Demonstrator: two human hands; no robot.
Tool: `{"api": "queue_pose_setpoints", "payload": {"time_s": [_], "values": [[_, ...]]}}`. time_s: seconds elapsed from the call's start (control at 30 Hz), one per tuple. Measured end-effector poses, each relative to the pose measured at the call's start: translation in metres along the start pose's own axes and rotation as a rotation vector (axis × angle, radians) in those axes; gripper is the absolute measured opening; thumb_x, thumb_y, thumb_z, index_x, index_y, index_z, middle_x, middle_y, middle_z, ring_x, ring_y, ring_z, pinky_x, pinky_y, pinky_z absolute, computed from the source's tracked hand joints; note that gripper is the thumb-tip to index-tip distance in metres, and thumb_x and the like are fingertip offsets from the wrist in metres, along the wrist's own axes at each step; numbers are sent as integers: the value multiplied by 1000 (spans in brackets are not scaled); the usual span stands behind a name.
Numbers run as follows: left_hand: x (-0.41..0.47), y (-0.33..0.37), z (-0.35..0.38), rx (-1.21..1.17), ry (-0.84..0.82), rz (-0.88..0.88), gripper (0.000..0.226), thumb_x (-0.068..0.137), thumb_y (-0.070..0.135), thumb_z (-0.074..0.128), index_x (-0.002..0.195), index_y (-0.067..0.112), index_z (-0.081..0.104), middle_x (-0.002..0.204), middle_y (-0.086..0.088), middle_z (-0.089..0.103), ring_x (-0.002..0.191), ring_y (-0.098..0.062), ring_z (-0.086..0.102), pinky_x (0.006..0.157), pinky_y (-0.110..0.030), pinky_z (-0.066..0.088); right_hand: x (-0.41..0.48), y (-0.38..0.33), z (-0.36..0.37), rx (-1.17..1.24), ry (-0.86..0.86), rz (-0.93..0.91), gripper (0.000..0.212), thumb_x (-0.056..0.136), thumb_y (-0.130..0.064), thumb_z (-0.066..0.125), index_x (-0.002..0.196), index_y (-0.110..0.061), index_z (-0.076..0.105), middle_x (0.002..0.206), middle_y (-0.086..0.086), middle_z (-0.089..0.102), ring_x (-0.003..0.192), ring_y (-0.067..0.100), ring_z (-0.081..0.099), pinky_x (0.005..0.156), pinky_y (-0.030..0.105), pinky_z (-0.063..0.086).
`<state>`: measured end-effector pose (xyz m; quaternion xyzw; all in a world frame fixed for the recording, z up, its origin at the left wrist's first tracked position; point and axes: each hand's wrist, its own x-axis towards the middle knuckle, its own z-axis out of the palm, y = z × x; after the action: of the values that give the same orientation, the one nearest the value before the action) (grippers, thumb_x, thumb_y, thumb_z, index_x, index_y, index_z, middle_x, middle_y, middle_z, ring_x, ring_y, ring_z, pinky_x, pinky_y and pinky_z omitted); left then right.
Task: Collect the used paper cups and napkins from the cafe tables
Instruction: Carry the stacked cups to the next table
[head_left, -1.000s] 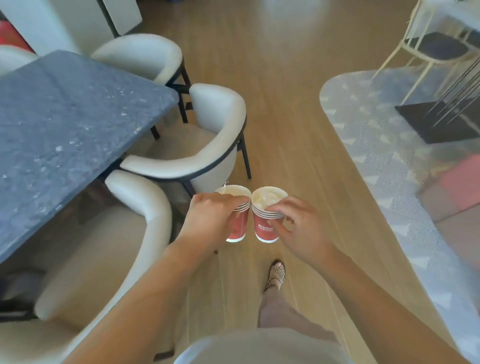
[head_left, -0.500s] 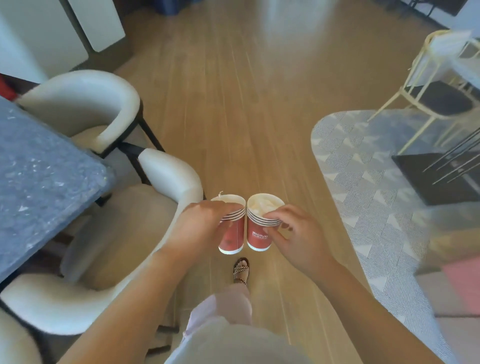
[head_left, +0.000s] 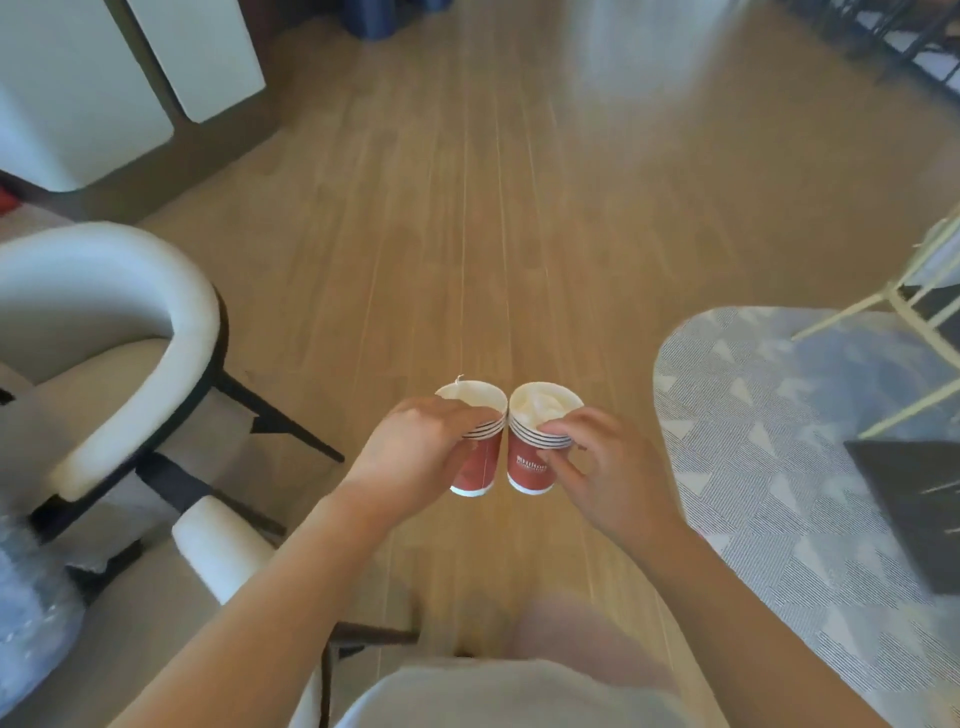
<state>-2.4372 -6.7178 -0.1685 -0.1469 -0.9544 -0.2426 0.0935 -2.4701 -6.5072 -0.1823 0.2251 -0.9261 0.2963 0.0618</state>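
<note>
Two red paper cups with striped white rims are carried side by side above the wooden floor. My left hand grips the left cup near its rim; a thin string sticks up from that rim. My right hand holds the right cup, thumb on the rim, fingers round its side. White crumpled paper, likely a napkin, fills the right cup. The two cups touch at their rims.
A white armchair with black legs stands at the left, a second chair's arm below it. A grey patterned rug lies at the right with a pale chair frame and a dark base. White cabinets stand far left.
I have walked forward along the floor: the grey table has slid out of view at the left and the chairs have moved back. Both hands keep the same hold on the cups.
</note>
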Motion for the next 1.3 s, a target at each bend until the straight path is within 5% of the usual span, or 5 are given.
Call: {"api": "queue_pose_setpoints", "payload": {"time_s": [0.43, 1.03, 1.3], "values": [[351, -163, 16, 79, 128, -206, 32, 75, 12, 54, 100, 25, 69, 82, 1, 72, 73, -25, 64, 59, -29, 48, 408, 151, 32, 114, -50, -200, 22, 72, -17, 75, 93, -23, 69, 89, -7, 65, 86, 20, 58, 70, 28, 42], [739, -497, -41, 82, 183, -395, 34, 74, 23, 52, 102, 36, 67, 89, 4, 73, 79, -24, 66, 63, -30, 49, 931, 209, 158, 187, -169, -264, 21, 72, -18, 74, 92, -23, 68, 90, -8, 64, 89, 16, 54, 71, 17, 32], [920, -640, -64, 91, 137, -423, 35, 78, 12, 65, 107, 32, 68, 101, 4, 72, 91, -22, 67, 69, -27, 46, 1153, 240, 201, 195, -145, -250, 20, 73, -17, 74, 92, -20, 69, 90, -6, 64, 89, 20, 57, 73, 27, 41]]}}
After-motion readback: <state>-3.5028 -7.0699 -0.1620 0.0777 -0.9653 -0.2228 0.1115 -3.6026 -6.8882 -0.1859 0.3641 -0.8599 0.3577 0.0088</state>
